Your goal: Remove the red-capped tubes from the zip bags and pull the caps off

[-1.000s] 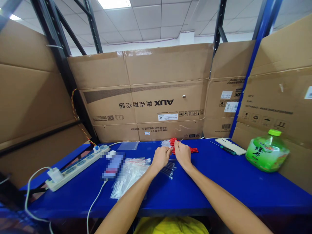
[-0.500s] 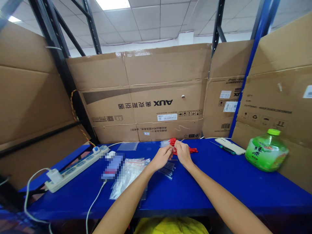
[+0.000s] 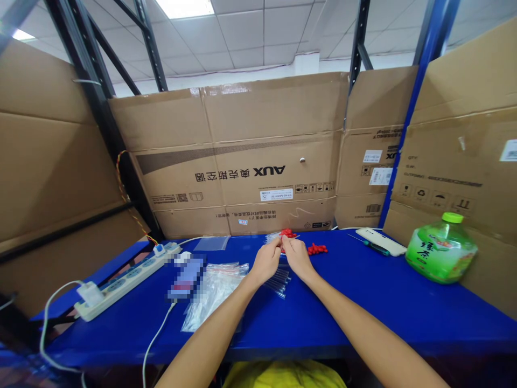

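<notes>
My left hand (image 3: 266, 261) and my right hand (image 3: 298, 258) meet above the blue table, fingertips pinched together. What they hold is too small and too covered by the fingers to make out. Just behind the fingertips lies a cluster of small red pieces (image 3: 288, 233), with thin clear or silvery sticks (image 3: 271, 236) at its left. A second group of red pieces (image 3: 318, 249) sits to the right of my right hand. Under and beside my left wrist, several thin shiny rods (image 3: 278, 282) lie fanned out, partly hidden.
Clear plastic bags (image 3: 214, 293) are piled left of my left forearm, beside a blurred-out phone (image 3: 186, 277) on a cable. A white power strip (image 3: 129, 281) runs along the left. On the right are a green bottle (image 3: 440, 250), a pale case (image 3: 382, 241) and a screwdriver (image 3: 375, 247).
My right hand has shifted slightly left and the two hands have drawn closer together. The red pieces on the right now show apart from my hand.
</notes>
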Tool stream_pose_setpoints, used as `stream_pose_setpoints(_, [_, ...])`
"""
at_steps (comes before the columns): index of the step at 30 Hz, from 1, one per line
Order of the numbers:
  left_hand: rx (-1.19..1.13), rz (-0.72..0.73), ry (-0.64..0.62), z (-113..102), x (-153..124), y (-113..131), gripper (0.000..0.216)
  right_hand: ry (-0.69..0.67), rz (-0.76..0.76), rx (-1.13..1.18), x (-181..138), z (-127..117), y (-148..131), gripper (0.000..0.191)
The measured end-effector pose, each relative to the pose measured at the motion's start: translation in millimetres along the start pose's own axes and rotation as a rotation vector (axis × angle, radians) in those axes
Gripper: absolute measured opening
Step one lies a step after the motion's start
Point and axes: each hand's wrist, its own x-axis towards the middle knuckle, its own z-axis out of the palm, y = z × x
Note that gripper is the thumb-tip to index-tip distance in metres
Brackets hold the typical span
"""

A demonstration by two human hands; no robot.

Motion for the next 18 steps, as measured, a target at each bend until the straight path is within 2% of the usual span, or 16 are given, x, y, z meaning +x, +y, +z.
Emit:
stream_pose_setpoints(9, [-0.216, 0.002, 0.016, -2.1, 1.8, 1.4, 0.02, -0.003, 0.045, 0.195, 5.0, -4.9, 1.4, 0.062])
stream_pose_setpoints(15, [-0.542, -0.058, -0.093, -1.3, 2.2, 5.5, 0.028, 0.024, 0.137, 0.346, 9.6, -8.3, 10.8, 0.061])
stream_pose_setpoints(18, [-0.593, -0.039, -0.197, -1.2, 1.3, 7.8, 0.041, 0.012, 0.203, 0.493, 11.5, -4.8, 13.3, 0.061])
